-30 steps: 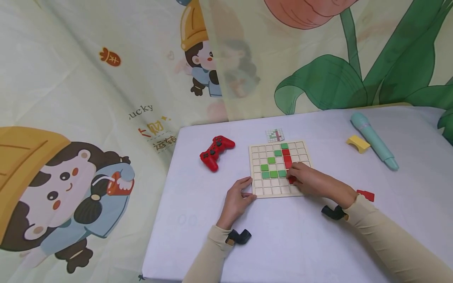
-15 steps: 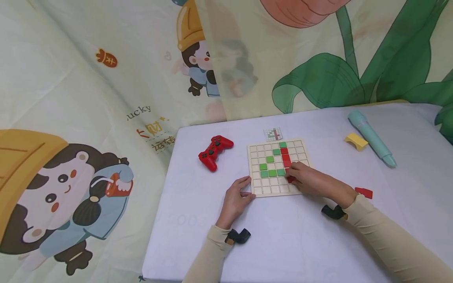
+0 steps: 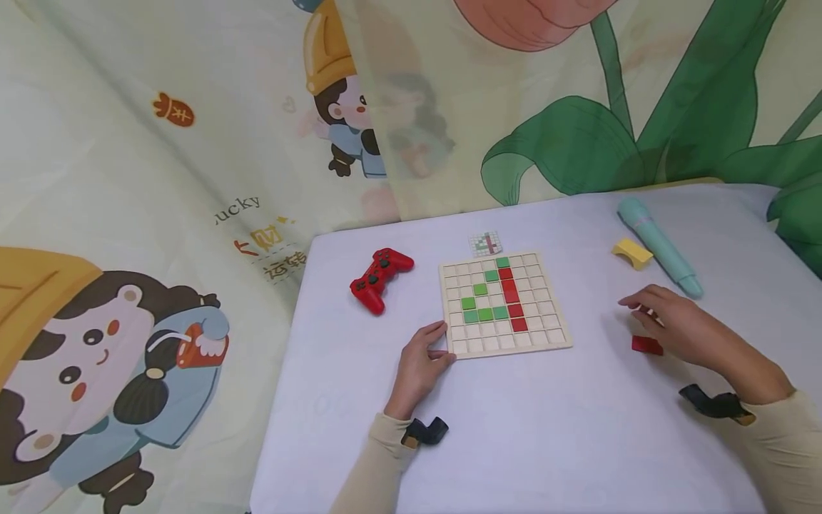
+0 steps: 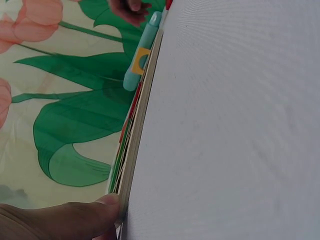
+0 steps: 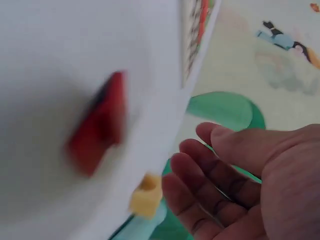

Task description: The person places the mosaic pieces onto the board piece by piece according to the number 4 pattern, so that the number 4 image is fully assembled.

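Observation:
A square wooden grid board [image 3: 546, 318] lies on the table in the head view. A column of red tiles [image 3: 510, 290] and several green tiles [image 3: 485, 314] sit in its cells. My left hand [image 3: 417, 371] holds the board's near left corner between thumb and fingers; the left wrist view shows the thumb [image 4: 85, 217] against the edge. My right hand [image 3: 690, 332] hovers right of the board, fingers loosely bent, with nothing in them. Just below its fingers is a loose red piece [image 3: 647, 345], blurred in the right wrist view.
Behind the board lies a small pattern card [image 3: 485, 243]. A red game controller [image 3: 382, 280] is to its left. At the right are a yellow arch block [image 3: 632, 253] and a teal microphone-shaped object [image 3: 661, 246]. A printed curtain [image 3: 257, 143] hangs behind the table.
My right hand has left the board and moved right, towards the loose red piece. The lowest red tile, previously under its fingers, now shows in a cell. My left hand stays at the corner.

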Tool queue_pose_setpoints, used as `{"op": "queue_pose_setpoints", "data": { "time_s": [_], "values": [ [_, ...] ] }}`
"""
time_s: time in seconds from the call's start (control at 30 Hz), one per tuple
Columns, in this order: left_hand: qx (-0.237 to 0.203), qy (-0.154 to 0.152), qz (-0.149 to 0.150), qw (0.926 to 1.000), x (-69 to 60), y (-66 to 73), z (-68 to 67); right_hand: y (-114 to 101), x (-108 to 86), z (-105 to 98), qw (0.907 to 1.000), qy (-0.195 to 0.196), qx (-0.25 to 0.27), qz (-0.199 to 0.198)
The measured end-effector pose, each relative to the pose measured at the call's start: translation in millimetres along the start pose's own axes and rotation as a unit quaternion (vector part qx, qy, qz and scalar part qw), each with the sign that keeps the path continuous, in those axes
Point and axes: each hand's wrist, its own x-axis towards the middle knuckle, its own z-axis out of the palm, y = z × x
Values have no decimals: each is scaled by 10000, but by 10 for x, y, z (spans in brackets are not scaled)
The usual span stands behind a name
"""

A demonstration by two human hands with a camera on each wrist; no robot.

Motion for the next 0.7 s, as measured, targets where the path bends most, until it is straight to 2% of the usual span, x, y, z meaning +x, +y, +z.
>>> {"op": "queue_pose_setpoints", "data": {
  "time_s": [0.1, 0.2, 0.47, 0.7],
  "values": [
    [31, -1, -9, 10000, 2, 0, -8, 177, -156, 55, 9997, -223, 10, 106],
    [30, -11, -40, 10000, 8, 4, -3, 249, -264, 154, 9996, -57, -206, -168],
    [-91, 49, -51, 9999, 10, -21, 0, 155, -257, 273, 9975, 272, -463, -457],
    [-96, 30, 6, 9999, 3, -22, 7, 178, -270, 312, 9972, 228, -487, -519]
  ]
}}
